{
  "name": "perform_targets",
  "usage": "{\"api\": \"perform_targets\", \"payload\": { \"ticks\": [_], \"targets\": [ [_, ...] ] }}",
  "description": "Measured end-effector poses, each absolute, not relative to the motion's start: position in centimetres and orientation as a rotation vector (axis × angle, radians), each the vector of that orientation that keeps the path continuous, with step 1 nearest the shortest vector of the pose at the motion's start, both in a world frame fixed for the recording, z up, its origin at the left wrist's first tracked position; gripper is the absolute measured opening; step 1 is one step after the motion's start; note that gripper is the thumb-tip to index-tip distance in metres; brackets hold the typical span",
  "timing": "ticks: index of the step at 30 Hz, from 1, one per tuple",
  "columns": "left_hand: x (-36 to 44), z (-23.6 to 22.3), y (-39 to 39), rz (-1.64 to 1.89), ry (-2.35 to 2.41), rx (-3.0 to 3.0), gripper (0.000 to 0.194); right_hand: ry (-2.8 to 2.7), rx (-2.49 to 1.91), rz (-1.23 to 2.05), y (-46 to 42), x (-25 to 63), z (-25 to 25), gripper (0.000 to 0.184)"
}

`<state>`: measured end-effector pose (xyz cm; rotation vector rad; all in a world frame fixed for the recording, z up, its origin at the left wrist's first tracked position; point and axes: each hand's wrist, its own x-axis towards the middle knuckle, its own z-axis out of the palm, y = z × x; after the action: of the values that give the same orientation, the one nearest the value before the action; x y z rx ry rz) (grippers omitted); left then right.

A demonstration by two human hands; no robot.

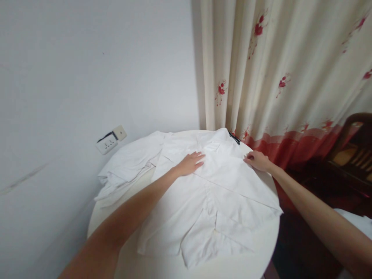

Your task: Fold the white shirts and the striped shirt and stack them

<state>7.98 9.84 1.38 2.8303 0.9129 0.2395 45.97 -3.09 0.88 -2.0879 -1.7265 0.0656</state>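
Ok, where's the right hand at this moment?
In the head view, the right hand is right of centre, its fingertips at the right edge of the white garment, over the table near the curtain.

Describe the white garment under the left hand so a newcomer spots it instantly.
Find the round pale table by the wall. The white garment covers its middle, with the left hand on top. Unlike the rumpled white cloth to its left, it lies spread mostly flat.
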Motion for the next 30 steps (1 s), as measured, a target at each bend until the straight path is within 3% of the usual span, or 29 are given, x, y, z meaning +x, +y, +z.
{"api": "perform_targets", "payload": {
  "ticks": [6, 12, 21, 26, 30],
  "targets": [
    [8.2, -0.5, 8.7, 0.191, 1.050, 2.873, 0.057, -1.743, -1.955, -0.294, -5.0, 43.5, 2.1, 0.042],
    [8.2, -0.7, 9.1, 0.167, 1.148, 2.865, 0.060, -2.139, -1.976, -0.110, -6.7, 37.6, -1.0, 0.067],
    [8.3, -0.9, 9.2, 0.169, 1.145, 2.883, 0.059, -2.040, -2.110, -0.048, -10.0, 41.3, -2.2, 0.071],
    [8.4, -1.0, 9.2, 0.180, 1.147, 2.880, 0.058, -1.765, -2.226, 0.113, -10.8, 44.5, -2.1, 0.062],
    [8.4, -0.9, 9.1, 0.178, 1.147, 2.881, 0.058, -1.746, -2.017, 0.028, -10.8, 42.5, -1.0, 0.060]
  ]
}}
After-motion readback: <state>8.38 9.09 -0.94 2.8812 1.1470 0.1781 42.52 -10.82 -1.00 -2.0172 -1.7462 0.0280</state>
